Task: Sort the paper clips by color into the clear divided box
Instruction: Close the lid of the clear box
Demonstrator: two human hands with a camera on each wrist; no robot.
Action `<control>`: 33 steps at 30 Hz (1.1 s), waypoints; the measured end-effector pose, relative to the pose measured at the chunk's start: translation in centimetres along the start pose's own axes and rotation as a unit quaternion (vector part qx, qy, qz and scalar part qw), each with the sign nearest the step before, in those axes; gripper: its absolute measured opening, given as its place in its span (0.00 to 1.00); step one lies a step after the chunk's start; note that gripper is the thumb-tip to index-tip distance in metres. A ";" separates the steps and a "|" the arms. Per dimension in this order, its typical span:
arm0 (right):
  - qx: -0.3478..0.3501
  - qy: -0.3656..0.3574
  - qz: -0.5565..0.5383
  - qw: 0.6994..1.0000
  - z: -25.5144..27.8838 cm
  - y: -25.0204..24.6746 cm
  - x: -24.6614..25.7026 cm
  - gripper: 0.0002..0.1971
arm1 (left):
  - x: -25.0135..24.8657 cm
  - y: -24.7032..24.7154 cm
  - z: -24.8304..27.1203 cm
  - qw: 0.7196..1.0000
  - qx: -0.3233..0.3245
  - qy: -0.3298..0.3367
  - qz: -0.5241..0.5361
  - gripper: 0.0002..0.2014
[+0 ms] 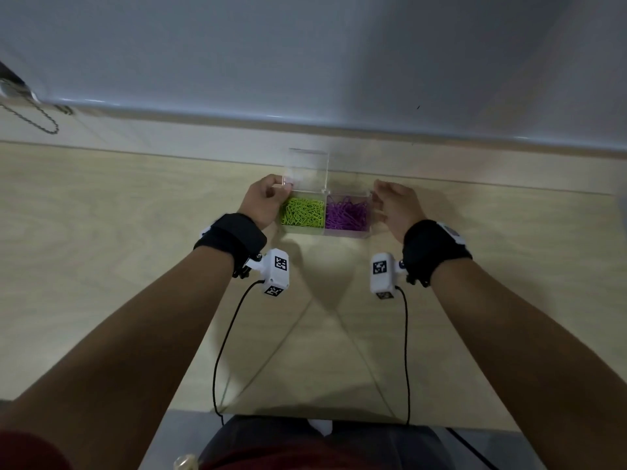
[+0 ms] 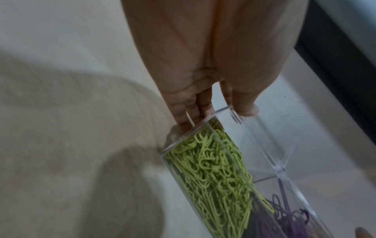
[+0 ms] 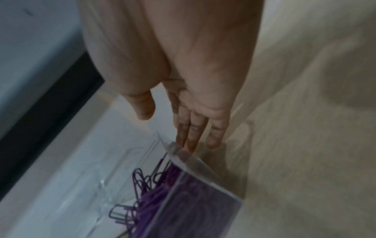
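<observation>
Hands flank the clear divided box (image 1: 346,234): left hand (image 1: 263,201) pinches its left lid (image 1: 307,169); right hand (image 1: 395,205), fingers (image 3: 191,136) relaxed, touches the right wall. Wrist views alone show fingertip contact.

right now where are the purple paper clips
In the head view the purple paper clips fill the right compartment of the clear divided box, beside the green paper clips, near the right hand.

Head looks down; wrist views share box (image 1: 346,232).

Both forearms reach forward toward 12 o'clock; left hand (image 1: 263,198) curled, thumb pinching; right hand (image 1: 395,205) fingers straight, relaxed.
</observation>
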State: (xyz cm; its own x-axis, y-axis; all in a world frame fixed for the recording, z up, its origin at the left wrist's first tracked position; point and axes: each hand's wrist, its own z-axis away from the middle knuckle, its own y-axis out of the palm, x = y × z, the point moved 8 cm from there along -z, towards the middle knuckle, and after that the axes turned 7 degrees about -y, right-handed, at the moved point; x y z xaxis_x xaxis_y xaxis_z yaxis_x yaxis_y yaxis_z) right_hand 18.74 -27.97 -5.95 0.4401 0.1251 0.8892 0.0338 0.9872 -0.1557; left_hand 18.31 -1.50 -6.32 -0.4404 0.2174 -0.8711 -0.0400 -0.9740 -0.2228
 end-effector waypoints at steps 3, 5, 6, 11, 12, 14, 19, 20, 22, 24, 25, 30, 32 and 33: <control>0.009 -0.006 -0.053 0.999 0.6 0.5 0.9 0.06 | -0.3 -0.2 1.4 0.998 0.022 -0.009 0.059 0.08; 0.010 -0.015 -0.083 0.996 0.9 0.6 1.6 0.05 | -0.6 0.0 2.3 0.995 0.028 -0.033 0.095 0.17; 0.010 -0.024 -0.091 0.996 1.0 0.7 2.0 0.06 | -0.4 0.0 2.5 0.993 0.031 -0.044 0.108 0.22; -0.004 -0.108 -0.033 0.994 2.2 0.2 3.8 0.12 | 0.2 0.1 3.0 0.992 0.027 -0.048 0.115 0.17; -0.006 -0.131 -0.009 0.991 2.6 0.1 4.0 0.13 | 0.2 0.1 3.0 0.994 0.026 -0.029 0.100 0.10; -0.004 -0.182 0.051 0.982 3.7 -0.1 4.2 0.13 | 0.1 0.2 3.0 0.997 0.035 0.014 0.065 0.03; 0.042 -0.313 0.230 0.920 5.8 0.8 2.2 0.11 | 0.2 0.2 3.3 0.998 0.031 0.042 0.036 0.11; 0.045 -0.338 0.255 0.905 6.2 1.1 1.9 0.12 | 0.1 0.2 3.4 0.998 0.031 0.041 0.034 0.11; 0.047 -0.356 0.295 0.886 6.4 1.4 1.5 0.16 | 0.0 0.4 3.4 0.998 0.034 0.038 0.028 0.11; 0.057 -0.352 0.322 0.877 6.2 1.6 1.5 0.21 | -0.2 0.5 3.4 0.999 0.035 0.042 -0.004 0.11; 0.063 -0.353 0.342 0.869 6.2 1.7 1.6 0.22 | -0.5 0.5 3.4 0.998 0.027 0.048 -0.040 0.11; 0.018 -0.420 0.362 0.832 6.4 1.6 5.0 0.13 | -5.3 1.8 5.7 0.914 -0.087 0.244 -0.313 0.07; 0.000 -0.410 0.328 0.851 5.7 1.3 6.6 0.12 | -6.4 4.0 7.0 0.872 -0.073 0.296 -0.383 0.09; -0.005 -0.397 0.316 0.862 5.1 1.2 7.1 0.12 | -6.6 5.3 7.4 0.853 -0.062 0.310 -0.416 0.09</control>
State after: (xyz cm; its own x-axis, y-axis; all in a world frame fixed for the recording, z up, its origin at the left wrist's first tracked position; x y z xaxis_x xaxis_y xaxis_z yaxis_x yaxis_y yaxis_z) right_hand 17.30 -25.39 2.40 -0.3786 0.6694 0.6392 0.0229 0.6972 -0.7165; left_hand 14.31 -8.52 1.47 0.2541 0.8586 -0.4452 0.0051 -0.4615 -0.8871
